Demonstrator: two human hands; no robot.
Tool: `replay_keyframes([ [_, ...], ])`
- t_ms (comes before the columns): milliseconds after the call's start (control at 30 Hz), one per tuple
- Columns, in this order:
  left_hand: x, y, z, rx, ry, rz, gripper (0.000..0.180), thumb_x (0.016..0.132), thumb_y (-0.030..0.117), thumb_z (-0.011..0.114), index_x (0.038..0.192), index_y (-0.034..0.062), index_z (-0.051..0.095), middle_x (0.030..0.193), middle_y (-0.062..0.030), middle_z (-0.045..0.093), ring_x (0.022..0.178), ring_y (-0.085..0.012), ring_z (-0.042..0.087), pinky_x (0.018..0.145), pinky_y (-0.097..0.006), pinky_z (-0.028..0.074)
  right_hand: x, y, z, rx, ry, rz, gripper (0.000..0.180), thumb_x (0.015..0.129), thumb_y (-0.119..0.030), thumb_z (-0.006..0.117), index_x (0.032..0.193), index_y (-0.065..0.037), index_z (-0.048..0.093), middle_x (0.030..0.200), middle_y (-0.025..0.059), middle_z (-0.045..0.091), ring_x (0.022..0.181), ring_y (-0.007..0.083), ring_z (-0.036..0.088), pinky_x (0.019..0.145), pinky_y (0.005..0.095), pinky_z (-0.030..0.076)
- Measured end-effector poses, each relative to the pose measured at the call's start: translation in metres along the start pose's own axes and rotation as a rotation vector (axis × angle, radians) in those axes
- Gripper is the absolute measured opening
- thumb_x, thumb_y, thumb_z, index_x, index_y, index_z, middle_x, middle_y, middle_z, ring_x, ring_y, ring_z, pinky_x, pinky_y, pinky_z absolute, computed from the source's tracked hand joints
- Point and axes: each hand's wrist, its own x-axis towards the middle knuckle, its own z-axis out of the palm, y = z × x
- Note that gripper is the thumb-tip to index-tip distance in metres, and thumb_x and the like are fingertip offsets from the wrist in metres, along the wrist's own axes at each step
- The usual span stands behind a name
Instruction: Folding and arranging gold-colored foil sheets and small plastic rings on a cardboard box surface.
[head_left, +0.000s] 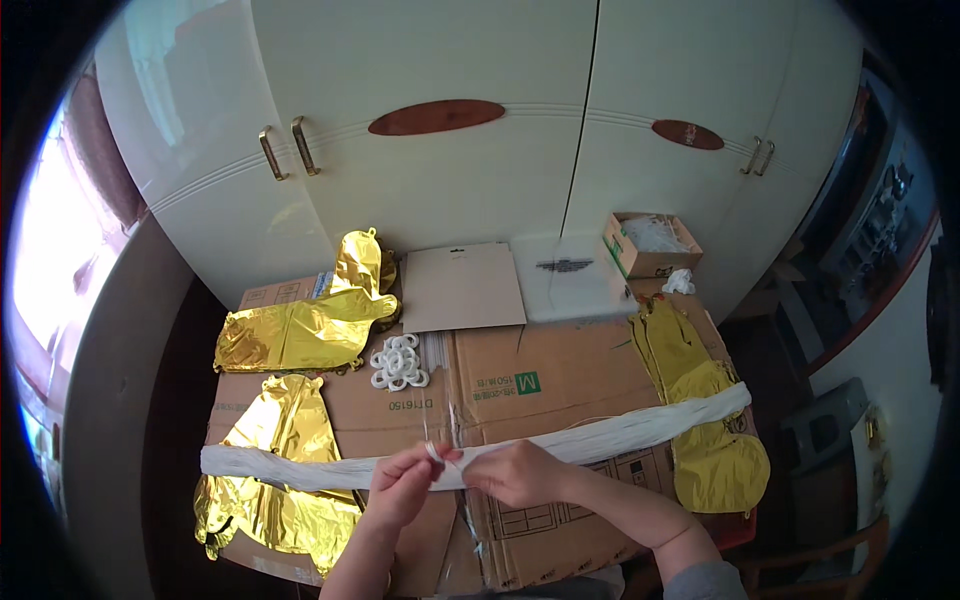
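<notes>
My left hand (402, 488) is closed, pinching a small white string coil (433, 452) between thumb and fingers. Just to its right, my right hand (518, 474) has its fingers pressed together at a short thin end of the string beside the coil. Both hands are over a long white hank of string (630, 430) that stretches across the table from left to right. Beyond my left hand lies a small heap of white string coils (399, 363), ring-shaped and stacked together.
Flattened cardboard (570, 370) covers the table. Shiny gold foil balloons (290, 335) lie flat at the left, and duller yellow ones (715, 470) at the right. A grey-brown board (462, 288) and an open box (655, 245) of clear plastic pieces sit by the white cabinets (430, 170).
</notes>
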Motion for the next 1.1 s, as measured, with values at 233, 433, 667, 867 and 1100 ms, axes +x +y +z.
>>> replay_keyframes([
  [233,0.001,0.01,-0.003,0.385,-0.414,0.09,0.021,0.085,-0.003,0.047,0.097,-0.0008,0.064,0.083,-0.0074,0.06,0.077,-0.0134,0.053,0.07,-0.027,0.042,0.001,0.005,-0.009,0.059,0.136,0.045,0.005,0.083,-0.01,0.056,0.084,-0.007,0.059,0.073,0.0088,0.059,0.067,0.0271,0.06,0.056,0.0344,0.047],
  [433,0.006,0.016,0.002,0.969,-0.219,0.19,0.018,0.085,-0.001,0.05,0.096,-0.0024,0.065,0.088,-0.0084,0.062,0.079,-0.0157,0.054,0.072,-0.027,0.043,0.004,-0.024,-0.014,0.126,-0.008,0.01,0.007,0.084,-0.012,0.056,0.082,-0.006,0.059,0.067,0.0103,0.058,0.061,0.0287,0.059,0.055,0.0369,0.047],
  [667,0.0,0.0,-0.003,0.059,-0.158,0.106,0.018,0.083,0.001,0.052,0.095,-0.0053,0.062,0.088,-0.0084,0.06,0.083,-0.0192,0.055,0.075,-0.029,0.043,-0.001,-0.003,0.004,0.025,0.044,0.081,0.007,0.084,-0.013,0.056,0.085,-0.007,0.06,0.07,0.0096,0.06,0.063,0.0286,0.06,0.055,0.0351,0.047],
  [867,0.002,0.009,-0.008,0.478,-0.41,0.098,0.02,0.082,0.0,0.051,0.097,-0.0024,0.063,0.083,-0.008,0.059,0.081,-0.0173,0.055,0.077,-0.03,0.042,0.002,-0.009,-0.014,0.046,0.159,0.061,0.006,0.084,-0.011,0.055,0.084,-0.007,0.06,0.069,0.0082,0.058,0.062,0.0276,0.059,0.053,0.0352,0.046],
  [1100,0.003,0.013,-0.002,0.986,-0.269,0.201,0.018,0.083,-0.005,0.048,0.093,-0.0051,0.064,0.083,-0.0069,0.059,0.081,-0.0171,0.054,0.074,-0.031,0.046,0.003,-0.01,-0.008,0.115,0.172,-0.005,0.005,0.083,-0.012,0.057,0.086,-0.009,0.059,0.068,0.008,0.057,0.059,0.0272,0.058,0.053,0.0345,0.047],
])
